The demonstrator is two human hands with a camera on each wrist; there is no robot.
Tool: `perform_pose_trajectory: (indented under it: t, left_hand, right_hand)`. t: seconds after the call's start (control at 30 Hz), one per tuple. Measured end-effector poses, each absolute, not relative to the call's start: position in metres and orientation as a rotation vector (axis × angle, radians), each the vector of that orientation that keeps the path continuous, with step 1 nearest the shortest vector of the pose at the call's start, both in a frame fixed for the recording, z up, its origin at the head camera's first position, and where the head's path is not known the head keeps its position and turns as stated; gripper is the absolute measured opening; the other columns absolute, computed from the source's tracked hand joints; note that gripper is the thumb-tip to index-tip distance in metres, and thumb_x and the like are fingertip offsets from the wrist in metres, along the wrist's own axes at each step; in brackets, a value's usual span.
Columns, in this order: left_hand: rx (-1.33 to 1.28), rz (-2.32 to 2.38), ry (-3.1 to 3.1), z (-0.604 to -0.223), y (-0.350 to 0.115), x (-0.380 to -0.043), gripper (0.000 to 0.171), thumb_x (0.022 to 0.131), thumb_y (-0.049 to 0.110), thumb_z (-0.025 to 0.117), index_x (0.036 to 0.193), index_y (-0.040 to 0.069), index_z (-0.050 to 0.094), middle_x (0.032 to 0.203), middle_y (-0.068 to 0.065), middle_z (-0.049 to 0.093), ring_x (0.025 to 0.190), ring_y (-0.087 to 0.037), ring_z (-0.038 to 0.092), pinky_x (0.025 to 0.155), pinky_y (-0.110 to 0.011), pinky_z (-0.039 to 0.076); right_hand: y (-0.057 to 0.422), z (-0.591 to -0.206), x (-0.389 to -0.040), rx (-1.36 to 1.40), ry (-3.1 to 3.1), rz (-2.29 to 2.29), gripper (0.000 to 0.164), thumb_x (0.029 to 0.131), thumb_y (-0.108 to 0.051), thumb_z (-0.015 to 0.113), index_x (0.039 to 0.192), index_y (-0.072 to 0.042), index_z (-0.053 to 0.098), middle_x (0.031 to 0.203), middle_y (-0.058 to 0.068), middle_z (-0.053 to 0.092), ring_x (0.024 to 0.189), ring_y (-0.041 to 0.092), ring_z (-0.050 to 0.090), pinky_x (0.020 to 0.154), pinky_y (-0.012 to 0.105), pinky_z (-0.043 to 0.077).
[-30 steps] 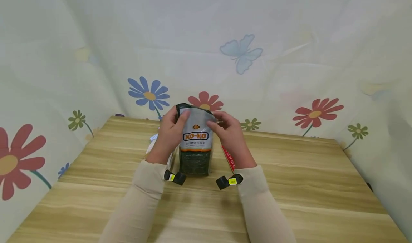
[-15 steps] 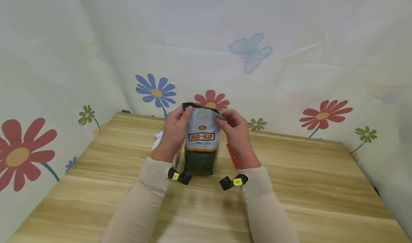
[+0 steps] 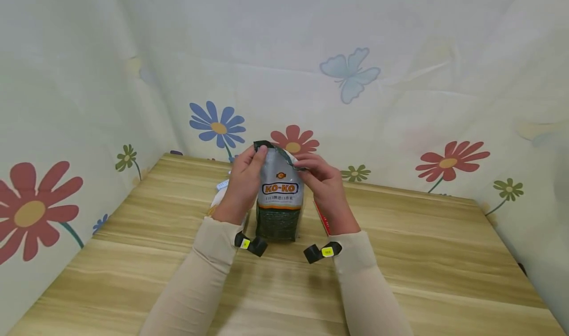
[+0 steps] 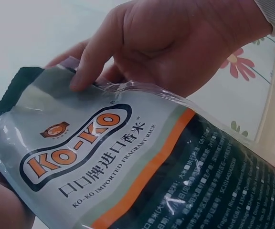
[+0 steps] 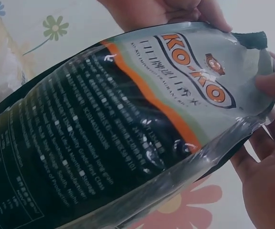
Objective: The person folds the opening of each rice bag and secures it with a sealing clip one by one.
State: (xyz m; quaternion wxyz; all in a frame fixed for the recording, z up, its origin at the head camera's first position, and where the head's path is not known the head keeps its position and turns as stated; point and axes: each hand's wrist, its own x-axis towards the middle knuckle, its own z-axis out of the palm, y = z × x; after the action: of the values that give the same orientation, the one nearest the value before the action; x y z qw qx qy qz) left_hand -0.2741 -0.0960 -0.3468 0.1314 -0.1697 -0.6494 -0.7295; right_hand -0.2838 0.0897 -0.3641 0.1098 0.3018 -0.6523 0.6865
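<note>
While left hand (image 3: pixel 242 185) and right hand (image 3: pixel 327 190) pinch the rice bag (image 3: pixel 279 202), its top edge (image 3: pixel 282 153) slopes more steeply than before

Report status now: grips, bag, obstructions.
Left grip pinching bag at top left; right grip at top right. Bag upright between them, printed front showing. Red item partly hidden by right grip; nothing seen blocking bag.

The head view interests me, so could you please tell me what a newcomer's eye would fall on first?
Most likely the KO-KO rice bag with its orange lettering, just below the middle of the view, its top pinched by the left hand and the right hand. Next, probably the large red flower at the left edge and the pale blue butterfly above and right of the bag.
</note>
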Motion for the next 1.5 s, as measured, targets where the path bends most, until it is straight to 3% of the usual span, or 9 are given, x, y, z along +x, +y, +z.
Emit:
perform_pose_trajectory:
  t: [0.13,0.27,0.4,0.63,0.87,1.03,1.23,1.5]
  left_hand:
    - [-0.461,-2.102,-1.899,-0.345,-0.094,-0.272,0.034,0.104,0.030,0.045,0.111,0.001,0.058,0.093,-0.001,0.061,0.082,-0.014,0.062,0.073,-0.028,0.051]
    - [-0.387,-2.053,-1.969,-0.343,-0.091,-0.270,0.031,0.095,0.032,0.062,0.114,0.008,0.058,0.095,-0.003,0.062,0.083,-0.017,0.064,0.073,-0.029,0.054]
    - [-0.312,-2.009,-2.057,-0.341,-0.087,-0.267,0.042,0.086,0.036,0.073,0.117,0.014,0.054,0.100,-0.006,0.062,0.084,-0.020,0.065,0.072,-0.033,0.056]
    - [-0.286,-2.001,-2.065,-0.340,-0.086,-0.265,0.037,0.090,0.025,0.070,0.121,0.015,0.054,0.109,-0.008,0.063,0.096,-0.021,0.064,0.082,-0.036,0.055]
    - [-0.315,-1.983,-2.041,-0.341,-0.086,-0.264,0.031,0.089,0.027,0.071,0.115,0.014,0.058,0.102,-0.008,0.064,0.092,-0.022,0.064,0.079,-0.036,0.054]
    - [-0.282,-1.970,-2.010,-0.341,-0.087,-0.263,0.032,0.088,0.038,0.071,0.107,0.014,0.064,0.094,-0.008,0.065,0.084,-0.022,0.065,0.074,-0.034,0.054]
    - [-0.234,-2.020,-1.963,-0.339,-0.088,-0.261,0.039,0.085,0.048,0.071,0.099,0.011,0.071,0.081,-0.003,0.069,0.075,-0.022,0.068,0.068,-0.033,0.055]
    - [-0.359,-2.092,-1.860,-0.339,-0.091,-0.261,0.034,0.090,0.035,0.069,0.104,0.004,0.072,0.082,0.003,0.071,0.076,-0.018,0.068,0.068,-0.031,0.055]
  right_hand:
    - [0.090,-0.365,-0.283,0.907,-1.945,2.020,0.019,0.094,-0.001,0.058,0.111,0.002,0.067,0.125,0.003,0.059,0.120,0.019,0.055,0.093,0.027,0.051]
    - [0.091,-0.364,-0.282,0.933,-1.977,1.972,0.023,0.094,-0.001,0.057,0.114,0.009,0.064,0.127,0.004,0.058,0.119,0.018,0.055,0.094,0.026,0.050]
    - [0.091,-0.364,-0.282,0.984,-1.973,1.948,0.026,0.095,-0.004,0.058,0.116,0.010,0.063,0.129,0.006,0.056,0.121,0.018,0.053,0.095,0.025,0.049]
    - [0.086,-0.363,-0.280,0.907,-1.948,1.924,0.028,0.094,-0.016,0.065,0.112,0.005,0.062,0.117,0.001,0.059,0.106,0.016,0.059,0.087,0.025,0.052]
    - [0.078,-0.361,-0.280,0.714,-2.051,1.884,0.030,0.093,-0.015,0.065,0.121,-0.006,0.062,0.114,0.009,0.064,0.095,0.012,0.062,0.080,0.023,0.053]
    - [0.078,-0.361,-0.278,0.691,-2.110,1.844,0.022,0.092,-0.013,0.067,0.111,-0.002,0.068,0.103,0.013,0.067,0.084,0.010,0.064,0.074,0.024,0.054]
    - [0.078,-0.359,-0.277,0.704,-2.096,1.846,0.017,0.089,-0.011,0.070,0.102,0.001,0.071,0.090,0.002,0.068,0.077,0.011,0.063,0.072,0.025,0.054]
    - [0.087,-0.359,-0.281,0.691,-2.135,1.955,0.023,0.089,-0.012,0.070,0.104,0.005,0.071,0.087,-0.008,0.071,0.081,0.011,0.066,0.078,0.027,0.055]
